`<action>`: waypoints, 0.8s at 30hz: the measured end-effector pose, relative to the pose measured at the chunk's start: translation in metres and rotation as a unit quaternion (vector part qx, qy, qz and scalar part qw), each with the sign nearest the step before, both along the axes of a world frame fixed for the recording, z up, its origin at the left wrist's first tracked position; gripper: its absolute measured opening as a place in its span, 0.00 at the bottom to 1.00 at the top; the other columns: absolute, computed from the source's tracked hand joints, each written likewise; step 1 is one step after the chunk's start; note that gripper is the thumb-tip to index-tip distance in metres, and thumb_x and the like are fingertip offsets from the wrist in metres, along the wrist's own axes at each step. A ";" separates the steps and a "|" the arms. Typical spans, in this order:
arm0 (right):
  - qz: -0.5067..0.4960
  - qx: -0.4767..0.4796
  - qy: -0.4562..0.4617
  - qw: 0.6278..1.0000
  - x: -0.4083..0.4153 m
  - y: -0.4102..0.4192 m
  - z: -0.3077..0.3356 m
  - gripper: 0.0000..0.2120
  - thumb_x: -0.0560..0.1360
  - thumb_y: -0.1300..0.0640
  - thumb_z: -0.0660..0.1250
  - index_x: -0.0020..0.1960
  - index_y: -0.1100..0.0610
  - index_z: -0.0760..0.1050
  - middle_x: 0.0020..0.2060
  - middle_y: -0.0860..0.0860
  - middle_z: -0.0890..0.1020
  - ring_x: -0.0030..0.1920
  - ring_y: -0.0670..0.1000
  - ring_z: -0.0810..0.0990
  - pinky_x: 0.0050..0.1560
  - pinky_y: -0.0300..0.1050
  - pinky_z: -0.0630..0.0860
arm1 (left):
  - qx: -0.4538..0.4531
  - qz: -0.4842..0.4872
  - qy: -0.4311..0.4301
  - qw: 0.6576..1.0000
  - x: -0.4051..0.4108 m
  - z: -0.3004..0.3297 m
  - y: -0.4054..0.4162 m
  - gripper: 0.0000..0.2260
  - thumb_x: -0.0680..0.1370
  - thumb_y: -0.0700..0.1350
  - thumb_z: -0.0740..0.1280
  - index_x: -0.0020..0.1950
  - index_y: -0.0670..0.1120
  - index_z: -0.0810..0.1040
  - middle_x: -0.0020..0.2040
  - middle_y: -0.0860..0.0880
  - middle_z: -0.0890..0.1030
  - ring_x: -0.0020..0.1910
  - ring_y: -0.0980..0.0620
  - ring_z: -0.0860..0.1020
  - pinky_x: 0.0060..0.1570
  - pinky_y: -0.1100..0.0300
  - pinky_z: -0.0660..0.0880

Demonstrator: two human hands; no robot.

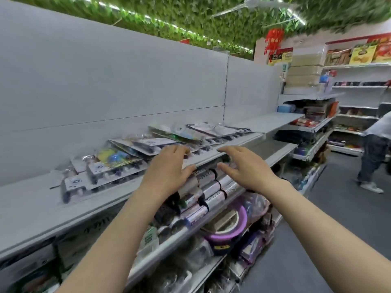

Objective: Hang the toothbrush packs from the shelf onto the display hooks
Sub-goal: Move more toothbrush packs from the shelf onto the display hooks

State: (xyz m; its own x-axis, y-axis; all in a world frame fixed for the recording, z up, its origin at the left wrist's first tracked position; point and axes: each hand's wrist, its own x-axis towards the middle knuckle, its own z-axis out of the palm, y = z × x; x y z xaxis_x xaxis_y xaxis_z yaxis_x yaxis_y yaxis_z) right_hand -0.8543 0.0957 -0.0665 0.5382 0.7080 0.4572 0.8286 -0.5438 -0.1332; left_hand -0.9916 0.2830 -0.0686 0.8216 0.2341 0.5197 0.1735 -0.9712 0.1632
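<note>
The grey back panel [110,81] fills the upper left of the frame, and you cannot see any display hooks on it from here, so find them before you lift anything. Below it the grey shelf [31,210] runs from lower left toward centre right, carrying the toothbrush packs [118,159] in an overlapping, slumped row across the middle of the frame. The shelf below [182,231] holds rows of small rolled items with silvery wrappers [209,191], and beneath those sits a purple round container [228,229]; leave both alone. Your left hand [169,170] lies at centre, fingers loosely extended over the near edge of the packs and grasping nothing; whether the fingertips touch a pack is unclear. Your right hand [245,166] hovers just right of it at the shelf lip, fingers spread and relaxed, also holding nothing. Judging by this, you are at the reach: take one pack from the top of the overlap by its card end, keep it flat so neighbours do not slide off, and look for the hang hole before lifting.
</note>
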 end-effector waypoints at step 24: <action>0.324 0.079 0.223 0.916 0.281 0.187 0.006 0.22 0.78 0.44 0.68 0.69 0.52 0.73 0.60 0.51 0.82 0.57 0.48 0.80 0.59 0.44 0.75 | -0.044 0.442 -0.039 0.895 0.224 -0.011 0.040 0.36 0.76 0.73 0.46 0.66 0.50 0.76 0.63 0.45 0.79 0.64 0.42 0.73 0.61 0.49 0.70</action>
